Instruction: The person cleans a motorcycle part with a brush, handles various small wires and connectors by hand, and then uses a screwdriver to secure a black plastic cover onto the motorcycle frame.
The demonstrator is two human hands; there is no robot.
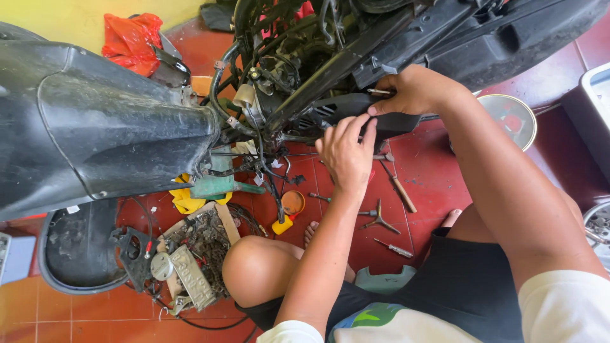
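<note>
The left hand point(346, 152) lies against the black plastic vented engine cover point(346, 109) low on the stripped scooter's black frame point(356, 54), fingers loosely spread over its lower edge, steadying rather than gripping. The right hand point(413, 92) is pressed together around a thin metal tool point(379, 92) at the cover's upper right end. The work would go best with the left hand bracing the cover firmly and the tool kept square to whatever it meets — a slip here would likely skid into the wiring. The fastener itself is hidden under the right fingers, and the tool's kind is unclear. On the red tiled floor point(432, 171), a wooden-handled screwdriver point(399, 187) and a three-armed metal wrench point(379, 219) lie near the knees.
</note>
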